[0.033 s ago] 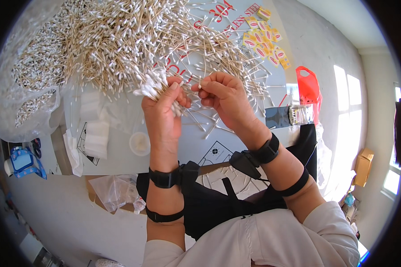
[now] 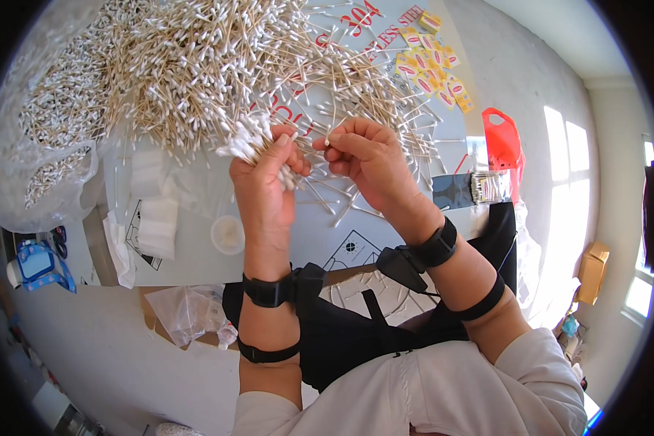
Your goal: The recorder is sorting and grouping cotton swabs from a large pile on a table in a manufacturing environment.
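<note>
A bundle of cotton swabs [image 2: 244, 138] with white tips and pale wooden sticks is gripped in my left hand [image 2: 269, 171], its fingers wrapped round the sticks. Just to the right, my right hand [image 2: 370, 156] is closed in a pinch. A small white swab tip [image 2: 328, 140] shows between its thumb and forefinger; most of that stick is hidden. Beyond both hands, a big heap of loose cotton swabs [image 2: 189, 65] spreads over the grey table [image 2: 305, 240]. Scattered single swabs lie below and between the hands.
A clear plastic bag [image 2: 58, 156] of swabs lies at the left. Nearer stand white cotton pads [image 2: 157, 227] and a small round container [image 2: 228, 235]. Yellow labels [image 2: 432, 65] lie far right, beside a red plastic basket [image 2: 503, 138] and a packet of swabs [image 2: 490, 187].
</note>
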`<action>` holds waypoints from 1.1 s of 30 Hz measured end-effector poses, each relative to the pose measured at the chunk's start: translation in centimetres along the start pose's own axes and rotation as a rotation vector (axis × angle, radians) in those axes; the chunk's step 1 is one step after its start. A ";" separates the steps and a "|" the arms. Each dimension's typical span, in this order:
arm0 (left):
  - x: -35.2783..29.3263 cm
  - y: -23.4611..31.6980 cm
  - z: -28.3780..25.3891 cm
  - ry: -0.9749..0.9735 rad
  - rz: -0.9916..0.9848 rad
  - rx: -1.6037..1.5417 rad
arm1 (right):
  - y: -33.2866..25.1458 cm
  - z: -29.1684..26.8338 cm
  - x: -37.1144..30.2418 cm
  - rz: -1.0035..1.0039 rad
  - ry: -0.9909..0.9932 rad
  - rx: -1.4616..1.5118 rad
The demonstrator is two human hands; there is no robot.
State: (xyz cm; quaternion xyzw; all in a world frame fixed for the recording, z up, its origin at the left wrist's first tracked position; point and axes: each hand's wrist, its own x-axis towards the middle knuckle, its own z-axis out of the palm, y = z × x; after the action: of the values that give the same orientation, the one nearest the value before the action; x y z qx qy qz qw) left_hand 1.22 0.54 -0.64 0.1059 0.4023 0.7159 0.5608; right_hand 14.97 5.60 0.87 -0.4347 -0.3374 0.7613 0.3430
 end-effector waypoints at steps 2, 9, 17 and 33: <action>0.1 0.0 -0.1 0.000 0.011 -0.002 | -0.2 -0.5 -0.2 0.064 0.013 0.094; -0.3 -0.6 0.1 -0.058 -0.042 0.237 | 0.1 -1.0 -1.1 -0.107 0.052 -0.132; -0.5 -0.5 0.6 -0.139 -0.088 0.193 | -1.2 -1.2 -1.7 -0.273 -0.152 -0.659; -0.7 -0.4 1.1 -0.146 -0.132 0.277 | -1.5 -1.3 -1.6 -0.109 -0.295 -0.463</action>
State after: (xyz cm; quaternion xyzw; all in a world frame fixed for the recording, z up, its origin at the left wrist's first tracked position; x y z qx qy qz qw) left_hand 2.38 0.44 -0.01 0.2072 0.4613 0.6058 0.6142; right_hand 17.12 5.40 2.23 -0.3670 -0.5716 0.6994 0.2222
